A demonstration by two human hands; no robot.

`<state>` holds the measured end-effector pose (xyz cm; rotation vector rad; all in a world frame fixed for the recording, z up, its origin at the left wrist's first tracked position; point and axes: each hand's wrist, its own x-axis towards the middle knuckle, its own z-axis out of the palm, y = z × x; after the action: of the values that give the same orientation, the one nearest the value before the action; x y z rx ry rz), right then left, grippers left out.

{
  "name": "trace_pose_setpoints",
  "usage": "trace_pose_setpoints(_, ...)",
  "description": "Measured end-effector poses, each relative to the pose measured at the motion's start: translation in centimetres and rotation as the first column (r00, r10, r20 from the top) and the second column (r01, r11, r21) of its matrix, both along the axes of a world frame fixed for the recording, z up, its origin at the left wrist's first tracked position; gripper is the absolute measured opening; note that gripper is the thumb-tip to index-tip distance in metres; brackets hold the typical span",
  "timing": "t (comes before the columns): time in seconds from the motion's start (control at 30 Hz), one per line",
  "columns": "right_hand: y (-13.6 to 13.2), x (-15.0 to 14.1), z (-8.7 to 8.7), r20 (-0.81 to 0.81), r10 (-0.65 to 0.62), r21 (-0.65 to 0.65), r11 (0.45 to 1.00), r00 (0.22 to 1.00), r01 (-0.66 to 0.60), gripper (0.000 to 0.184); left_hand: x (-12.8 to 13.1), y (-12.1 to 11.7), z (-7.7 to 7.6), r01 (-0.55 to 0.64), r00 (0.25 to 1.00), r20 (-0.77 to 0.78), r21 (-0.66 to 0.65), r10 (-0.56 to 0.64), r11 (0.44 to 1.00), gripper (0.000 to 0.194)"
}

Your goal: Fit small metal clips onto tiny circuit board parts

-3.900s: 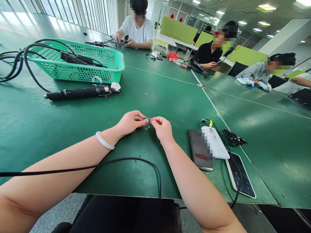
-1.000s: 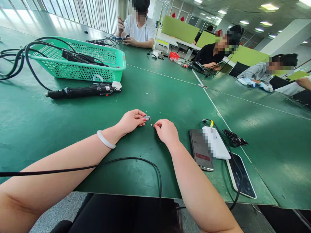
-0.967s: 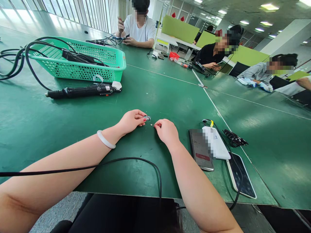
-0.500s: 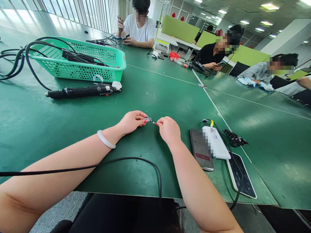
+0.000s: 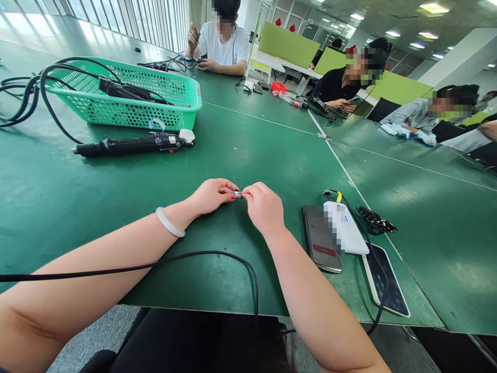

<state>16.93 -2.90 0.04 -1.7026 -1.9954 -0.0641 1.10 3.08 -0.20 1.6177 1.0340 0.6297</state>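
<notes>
Between the thumb and fingertips of my left hand (image 5: 213, 196) is a small black-and-silver part (image 5: 237, 195), too small to name. My right hand (image 5: 264, 206) is closed in a pinch, its fingertips meeting the right end of that part. The tiny pale piece in this pinch is now hidden by the fingers. Both hands are held over the green table (image 5: 233, 233), near its front edge. A white bracelet (image 5: 170, 223) circles my left wrist.
A black electric screwdriver (image 5: 132, 145) lies before a green basket (image 5: 128, 111) holding cables. On the right are a dark phone (image 5: 320, 241), a white device (image 5: 347, 228), another phone (image 5: 388, 282) and a black clip (image 5: 376, 220). A black cable (image 5: 209, 253) crosses my left forearm. Several people sit beyond.
My right hand has moved left and slightly up, bringing its pale piece to the part in my left hand. The gap between them has closed. My left hand has barely moved.
</notes>
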Motion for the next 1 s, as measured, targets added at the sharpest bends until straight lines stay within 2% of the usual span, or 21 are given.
trace_pose_setpoints(1.0,0.18,0.31,-0.41,0.047,0.013,-0.004,1.000,0.999,-0.013,0.024,-0.02,-0.13,0.16,-0.011,0.999,-0.037,0.003,0.011,1.000,0.024)
